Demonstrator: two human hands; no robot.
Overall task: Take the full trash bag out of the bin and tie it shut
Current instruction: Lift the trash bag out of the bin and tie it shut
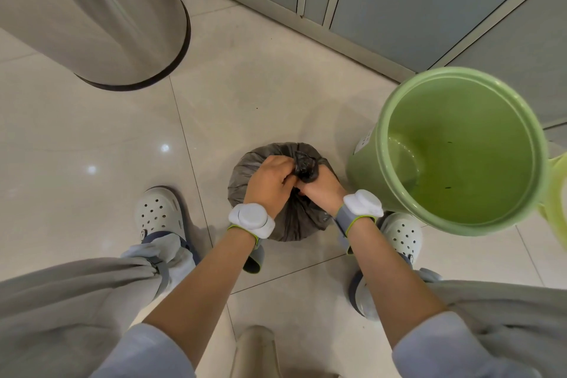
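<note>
Bag is out of the bin. The dark grey trash bag (pixel 294 218) sits on the tiled floor (pixel 245 101), directly under both hands and between the person's two shoes. The green bin (pixel 460 150) stands just to the right of the right hand, tipped toward the camera; its inside shows bare, no liner, only a few dark specks at the bottom. So the first half of the task reads as done.

Tying is under way. Left hand (pixel 270 182) is clenched on the gathered neck of the bag, fingers curled in toward the right hand. Right hand (pixel 322 189) is likewise closed on the neck, just beside and touching the left. A twisted tuft of black plastic (pixel 303 167) pokes up beyond the knuckles, between the two hands. The neck looks bunched and twisted tight below the grip; the bag body is rounded and full.

Cannot tell whether a knot has been formed: the fingers hide the crossing point. My judgement: late in the task, mid-knot or cinching. Left to do: finish or pull the knot snug, then let go.

A steel cylinder bin (pixel 101 18) stands well off beyond the left hand, not involved.
</note>
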